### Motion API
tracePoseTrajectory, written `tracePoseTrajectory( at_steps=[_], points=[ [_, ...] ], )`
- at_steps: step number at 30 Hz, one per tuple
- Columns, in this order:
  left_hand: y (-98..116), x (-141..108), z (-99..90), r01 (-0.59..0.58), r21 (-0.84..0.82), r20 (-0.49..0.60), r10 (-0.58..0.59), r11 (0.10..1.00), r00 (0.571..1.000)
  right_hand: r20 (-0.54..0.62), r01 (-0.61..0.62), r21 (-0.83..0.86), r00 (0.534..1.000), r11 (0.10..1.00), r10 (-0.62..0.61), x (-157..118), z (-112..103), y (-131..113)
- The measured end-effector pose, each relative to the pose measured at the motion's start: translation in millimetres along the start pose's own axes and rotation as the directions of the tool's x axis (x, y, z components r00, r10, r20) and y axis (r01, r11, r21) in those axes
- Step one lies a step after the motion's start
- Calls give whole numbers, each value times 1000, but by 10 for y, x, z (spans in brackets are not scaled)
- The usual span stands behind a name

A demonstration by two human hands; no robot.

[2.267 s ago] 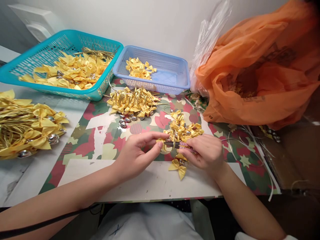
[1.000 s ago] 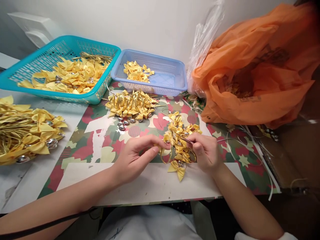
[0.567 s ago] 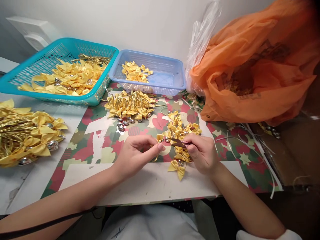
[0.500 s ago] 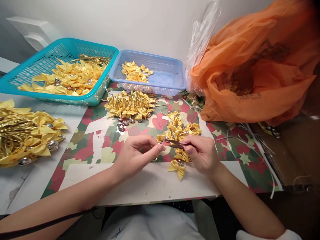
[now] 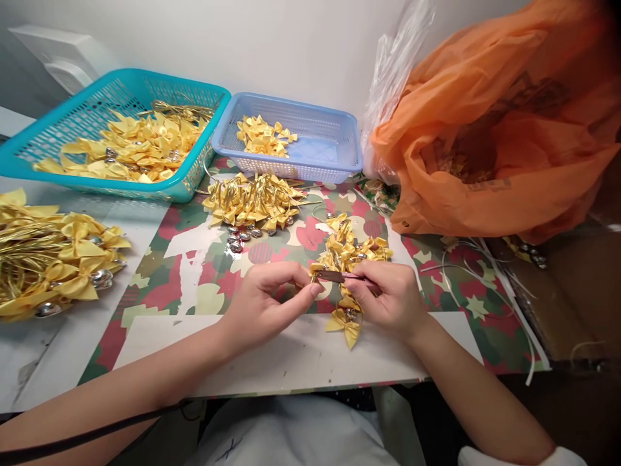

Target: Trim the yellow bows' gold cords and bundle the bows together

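My left hand (image 5: 274,298) is closed in a pinch on a short bit of gold cord (image 5: 314,277); its fingers hide most of that piece. My right hand (image 5: 391,294) grips a dark two-bladed tool (image 5: 332,276), which looks like small snips. The blades point left, their tips at the cord by my left fingertips. Under and behind both hands lies a loose heap of yellow ribbon bows (image 5: 347,249) with small silver bells. One yellow bow (image 5: 345,327) rests on the white strip nearest me.
A teal basket (image 5: 194,171) and a blue basket (image 5: 334,169) hold yellow bows. Gold-corded bows lie in a bundle (image 5: 255,200) behind my hands and a larger bundle (image 5: 63,259) at left. An orange bag (image 5: 436,200) stands at right, near white cords (image 5: 451,278).
The tool's blades, apart before, now look closed together at the cord by my left fingertips. My left hand has shifted slightly right. The gold loop below its fingers no longer shows.
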State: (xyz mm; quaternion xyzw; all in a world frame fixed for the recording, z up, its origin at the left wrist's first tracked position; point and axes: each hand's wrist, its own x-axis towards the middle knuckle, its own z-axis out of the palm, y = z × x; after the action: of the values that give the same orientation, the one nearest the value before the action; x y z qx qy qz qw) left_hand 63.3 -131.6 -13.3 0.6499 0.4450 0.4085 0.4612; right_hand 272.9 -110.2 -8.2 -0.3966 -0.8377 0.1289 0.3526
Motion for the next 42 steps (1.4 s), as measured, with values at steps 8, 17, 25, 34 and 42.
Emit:
tracePoseTrajectory(
  at_steps=[8,17,25,34,42],
  points=[
    [-17,-7,0,-80,60,-1,80,995,997,-11,19,-59,1000,998,-19,-11,4,7],
    [-18,-6,3,-102,102,8,102,990,995,-39,68,-122,997,990,-73,-22,-2,7],
    [-8,-1,2,-71,61,6,70,996,998,-54,31,-58,998,998,-35,-8,-9,3],
    [-31,-21,-6,-50,-3,10,50,999,999,-112,-97,134,987,986,112,-15,-138,123],
    [21,-25,0,-186,43,77,183,982,980,-59,-217,543,954,812,294,-14,2,65]
  ],
)
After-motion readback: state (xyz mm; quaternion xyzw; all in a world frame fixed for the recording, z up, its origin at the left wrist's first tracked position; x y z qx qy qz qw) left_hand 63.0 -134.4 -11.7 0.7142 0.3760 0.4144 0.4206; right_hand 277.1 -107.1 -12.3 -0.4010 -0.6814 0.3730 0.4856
